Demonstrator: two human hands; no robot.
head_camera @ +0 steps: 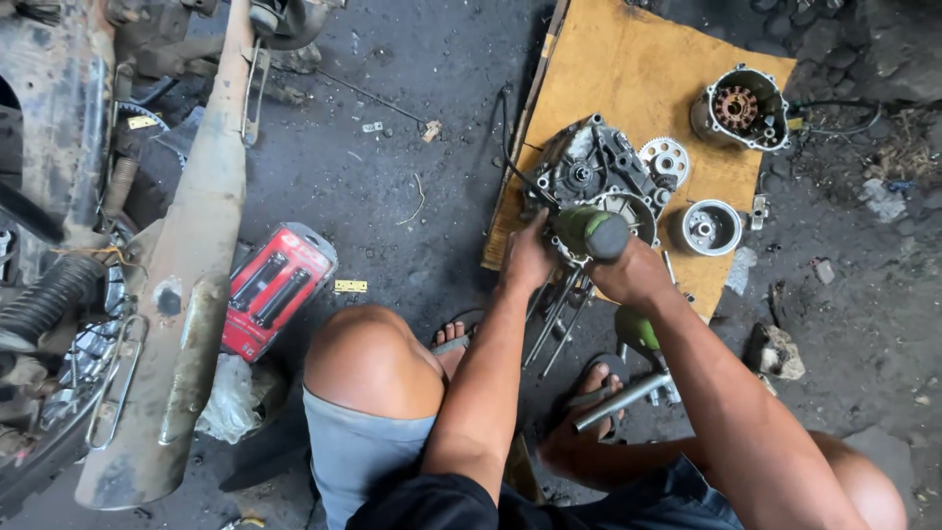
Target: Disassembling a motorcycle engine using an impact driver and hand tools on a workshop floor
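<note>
A grimy metal engine case (589,172) lies on a yellow wooden board (628,79) on the ground. My right hand (628,275) grips a screwdriver with a green and black handle (592,233), held upright over the near edge of the case. My left hand (528,257) presses on the case's near left side. The screwdriver's tip is hidden behind the handle.
A toothed gear (664,159), a round drum part (709,226) and a stator housing (741,108) lie on the board. Long bolts (554,319), a second green-handled tool (638,332) and a metal tube (620,400) lie by my feet. A rusty exhaust pipe (186,275) and a red blister pack (275,287) lie at left.
</note>
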